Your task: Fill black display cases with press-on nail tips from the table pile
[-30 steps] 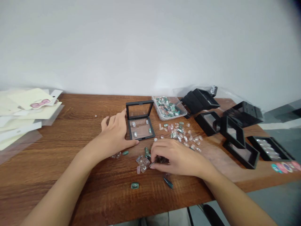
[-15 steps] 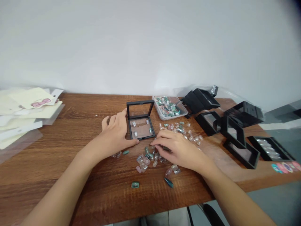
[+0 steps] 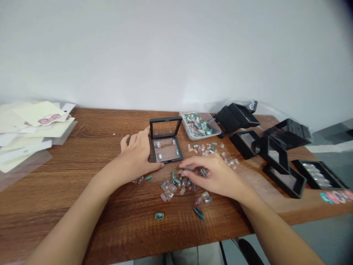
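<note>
Left hand [image 3: 136, 154] lies open, grip released, against the hinged black display box [image 3: 165, 127], near the bench's middle — right hand [image 3: 212, 176] curls over loose glassy stones [image 3: 173, 188] on the wood-grain bench [image 3: 68, 184]; any grasp is hidden, cannot tell.

No readable text, labels, numbers or signs

Cream bow-printed cards [image 3: 41, 121] lie on a wooden tabletop [image 3: 55, 206].

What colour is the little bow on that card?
The bow is pink, best seen in the head view.
</note>
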A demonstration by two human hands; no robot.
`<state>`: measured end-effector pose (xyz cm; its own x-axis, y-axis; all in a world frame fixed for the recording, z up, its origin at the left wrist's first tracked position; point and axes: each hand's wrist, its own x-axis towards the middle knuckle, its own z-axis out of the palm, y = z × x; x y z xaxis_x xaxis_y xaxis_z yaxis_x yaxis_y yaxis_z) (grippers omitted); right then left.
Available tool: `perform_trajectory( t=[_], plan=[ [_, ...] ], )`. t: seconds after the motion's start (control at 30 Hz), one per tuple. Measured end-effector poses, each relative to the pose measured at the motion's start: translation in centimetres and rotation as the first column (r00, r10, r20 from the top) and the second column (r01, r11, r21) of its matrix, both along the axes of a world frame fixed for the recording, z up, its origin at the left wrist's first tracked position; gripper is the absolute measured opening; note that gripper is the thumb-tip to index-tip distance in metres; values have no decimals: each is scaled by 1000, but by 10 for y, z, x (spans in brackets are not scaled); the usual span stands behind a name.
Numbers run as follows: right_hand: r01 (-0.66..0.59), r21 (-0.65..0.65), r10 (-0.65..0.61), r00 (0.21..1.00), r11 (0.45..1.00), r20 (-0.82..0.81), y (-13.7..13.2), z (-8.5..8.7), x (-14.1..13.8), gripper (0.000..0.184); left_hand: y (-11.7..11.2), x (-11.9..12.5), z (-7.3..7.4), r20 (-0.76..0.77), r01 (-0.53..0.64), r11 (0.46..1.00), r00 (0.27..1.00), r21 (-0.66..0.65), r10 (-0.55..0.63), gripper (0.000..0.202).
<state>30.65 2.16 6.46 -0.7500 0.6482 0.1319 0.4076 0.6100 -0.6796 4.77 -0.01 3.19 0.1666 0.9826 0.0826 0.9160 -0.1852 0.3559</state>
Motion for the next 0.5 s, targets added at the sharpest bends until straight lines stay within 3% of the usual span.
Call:
perform_trajectory(
  t=[0.1, 0.3, 0.5],
  plan=[
    [-17, -57, 18, 1000, 998, 9, 0, 1, 1, 18, 0, 0, -1, 8, 2, 1000, 1000, 1, -2, 108],
    [-151, 11, 147, 979, 989, 141, -3, 4, 0, 17, 1, 0, -2, 14, -4, 1000, 1000, -3, 4, 107],
    [-296, 2, 285, 921, 955, 266, -22, 3, -6, 19, 0, -1, -1, 15, 8, 1000, 1000, -1, -8, 108]
  ],
)
